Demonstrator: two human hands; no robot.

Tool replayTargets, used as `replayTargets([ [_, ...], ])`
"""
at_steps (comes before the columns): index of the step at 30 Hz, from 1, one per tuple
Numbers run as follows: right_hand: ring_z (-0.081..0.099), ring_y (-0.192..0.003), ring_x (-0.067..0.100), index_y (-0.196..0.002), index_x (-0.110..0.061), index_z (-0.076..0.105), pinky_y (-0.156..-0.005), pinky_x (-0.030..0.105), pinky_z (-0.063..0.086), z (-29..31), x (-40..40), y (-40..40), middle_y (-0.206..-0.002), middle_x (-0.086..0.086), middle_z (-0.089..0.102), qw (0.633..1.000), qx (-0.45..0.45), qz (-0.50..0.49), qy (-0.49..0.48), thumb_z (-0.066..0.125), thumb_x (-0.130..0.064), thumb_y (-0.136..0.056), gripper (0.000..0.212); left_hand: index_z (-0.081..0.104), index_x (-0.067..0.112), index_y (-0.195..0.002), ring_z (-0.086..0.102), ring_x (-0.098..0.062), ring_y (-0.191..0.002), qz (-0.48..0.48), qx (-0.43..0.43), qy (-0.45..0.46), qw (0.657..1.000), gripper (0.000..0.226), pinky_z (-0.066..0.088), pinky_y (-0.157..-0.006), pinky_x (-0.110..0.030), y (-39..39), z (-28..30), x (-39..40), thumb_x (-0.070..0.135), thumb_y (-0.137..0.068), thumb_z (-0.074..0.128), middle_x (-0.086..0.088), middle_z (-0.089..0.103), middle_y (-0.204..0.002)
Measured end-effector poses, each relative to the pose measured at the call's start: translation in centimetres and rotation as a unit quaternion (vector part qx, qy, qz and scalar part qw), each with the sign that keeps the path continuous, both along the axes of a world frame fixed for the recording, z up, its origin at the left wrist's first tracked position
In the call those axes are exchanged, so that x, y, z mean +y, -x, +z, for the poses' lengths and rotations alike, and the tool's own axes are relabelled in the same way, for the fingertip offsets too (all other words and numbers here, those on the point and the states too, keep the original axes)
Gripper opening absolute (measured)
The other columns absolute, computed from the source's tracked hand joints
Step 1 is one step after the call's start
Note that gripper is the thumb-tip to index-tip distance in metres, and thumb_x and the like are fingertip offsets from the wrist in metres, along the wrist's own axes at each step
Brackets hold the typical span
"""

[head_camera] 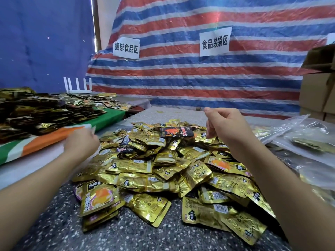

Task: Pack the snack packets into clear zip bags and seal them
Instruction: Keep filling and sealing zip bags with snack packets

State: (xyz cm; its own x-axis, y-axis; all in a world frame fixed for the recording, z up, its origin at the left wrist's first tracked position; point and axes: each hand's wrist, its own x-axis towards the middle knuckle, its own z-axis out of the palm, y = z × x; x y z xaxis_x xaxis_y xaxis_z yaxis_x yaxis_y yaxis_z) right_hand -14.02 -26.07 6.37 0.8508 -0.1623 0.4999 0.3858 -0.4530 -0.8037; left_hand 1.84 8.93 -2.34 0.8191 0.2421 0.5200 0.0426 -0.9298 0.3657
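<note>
A big heap of gold foil snack packets (168, 171) covers the speckled table (54, 232) in front of me, with a black and red packet (176, 132) on top of it. My left hand (81, 144) is blurred at the heap's left edge, fingers curled; a pale corner shows at its fingertips, and I cannot tell whether it holds it. My right hand (223, 126) hovers above the heap's right side, fingers curled, thumb and forefinger pinched together with nothing visible between them. Clear zip bags (304, 134) lie at the right, some with gold packets inside.
A lower table with a green, white and orange cloth (54, 140) at the left bears dark stacks of packets (36, 113). A white router (78, 87) stands behind them. Cardboard boxes (317, 87) rise at the far right. A striped tarp with paper signs (213, 41) hangs behind.
</note>
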Motion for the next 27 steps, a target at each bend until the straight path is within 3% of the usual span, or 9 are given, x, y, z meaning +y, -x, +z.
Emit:
replayTargets([
  [2, 0.055, -0.047, 0.011, -0.054, -0.009, 0.055, -0.068, 0.037, 0.051, -0.1, 0.0, -0.2, -0.051, 0.005, 0.057, 1.000, 0.004, 0.003, -0.003, 0.049, -0.030, -0.103, 0.053, 0.064, 0.005, -0.078, 0.053, -0.034, -0.065, -0.070, -0.048, 0.057, 0.995, 0.025, 0.035, -0.051, -0.034, 0.8, 1.6, -3.2, 0.013, -0.093, 0.046, -0.017, 0.061, -0.070],
  [5, 0.055, -0.047, 0.012, -0.051, -0.011, 0.054, -0.067, 0.037, 0.051, -0.2, -0.2, -0.3, -0.052, 0.005, 0.056, 1.000, 0.010, 0.009, -0.011, 0.050, -0.028, -0.103, 0.054, 0.067, 0.007, -0.095, 0.064, -0.029, -0.081, -0.191, -0.112, 0.156, 0.963, 0.021, 0.052, -0.063, -0.042, 2.3, 3.9, -9.0, 0.006, -0.094, 0.046, -0.012, 0.068, -0.090],
  [8, 0.056, -0.047, 0.012, -0.050, -0.013, 0.055, -0.060, 0.029, 0.049, -0.2, -0.7, -0.6, -0.052, 0.004, 0.056, 0.999, 0.020, 0.015, -0.028, 0.050, -0.027, -0.103, 0.055, 0.061, 0.019, -0.101, 0.069, -0.013, -0.083, -0.334, -0.156, 0.247, 0.896, 0.020, 0.051, -0.051, -0.020, 4.8, 5.8, -15.2, 0.006, -0.100, 0.045, -0.003, 0.068, -0.103],
  [12, 0.058, -0.050, 0.016, -0.066, -0.010, 0.057, -0.052, 0.026, 0.049, 0.3, -1.5, -0.8, -0.056, 0.004, 0.058, 0.992, 0.053, 0.019, -0.117, 0.045, -0.037, -0.105, 0.048, 0.061, 0.020, -0.119, 0.067, -0.019, -0.069, -0.468, -0.252, 0.215, 0.819, 0.025, 0.056, -0.053, -0.037, 8.7, 6.2, -21.6, 0.013, -0.102, 0.044, -0.005, 0.070, -0.093],
  [15, 0.063, -0.054, 0.017, -0.078, -0.012, 0.057, -0.056, 0.031, 0.050, 1.2, -2.5, -0.5, -0.061, 0.003, 0.063, 0.974, 0.072, 0.029, -0.213, 0.033, -0.054, -0.104, 0.055, 0.064, 0.012, -0.121, 0.057, 0.002, -0.062, -0.512, -0.311, 0.185, 0.779, 0.026, 0.044, -0.056, -0.010, 10.9, 5.9, -24.3, 0.012, -0.100, 0.048, 0.003, 0.070, -0.088],
  [16, 0.064, -0.056, 0.017, -0.080, -0.013, 0.057, -0.055, 0.031, 0.050, 1.6, -2.9, -0.3, -0.063, 0.004, 0.064, 0.969, 0.075, 0.032, -0.232, 0.030, -0.059, -0.102, 0.059, 0.065, 0.010, -0.119, 0.058, 0.001, -0.066, -0.520, -0.324, 0.175, 0.771, 0.025, 0.044, -0.059, -0.008, 11.3, 5.9, -24.9, 0.008, -0.100, 0.050, 0.005, 0.069, -0.088],
  [19, 0.068, -0.056, 0.018, -0.086, -0.010, 0.060, -0.050, 0.029, 0.053, 2.6, -4.1, 0.6, -0.066, 0.005, 0.066, 0.961, 0.077, 0.022, -0.265, 0.030, -0.066, -0.098, 0.065, 0.068, 0.003, -0.109, 0.060, -0.008, -0.071, -0.540, -0.337, 0.159, 0.755, 0.019, 0.048, -0.064, -0.022, 11.6, 6.2, -25.7, 0.003, -0.099, 0.051, -0.001, 0.069, -0.086],
  [23, 0.068, -0.055, 0.017, -0.093, -0.008, 0.061, -0.048, 0.027, 0.054, 3.4, -4.4, 1.3, -0.075, 0.008, 0.064, 0.960, 0.086, -0.001, -0.266, 0.040, -0.061, -0.098, 0.057, 0.067, 0.001, -0.117, 0.053, 0.011, -0.085, -0.547, -0.352, 0.154, 0.744, 0.024, 0.036, -0.079, -0.002, 11.2, 6.9, -26.1, 0.001, -0.097, 0.053, 0.001, 0.070, -0.096],
  [27, 0.067, -0.055, 0.015, -0.085, -0.011, 0.061, -0.053, 0.027, 0.057, 3.5, -3.9, 1.1, -0.067, 0.004, 0.066, 0.967, 0.076, -0.020, -0.242, 0.051, -0.044, -0.099, 0.038, 0.063, 0.003, -0.127, 0.065, -0.004, -0.105, -0.589, -0.355, 0.137, 0.713, 0.032, 0.048, -0.090, -0.017, 10.5, 6.1, -25.8, -0.001, -0.097, 0.051, -0.004, 0.070, -0.117],
])
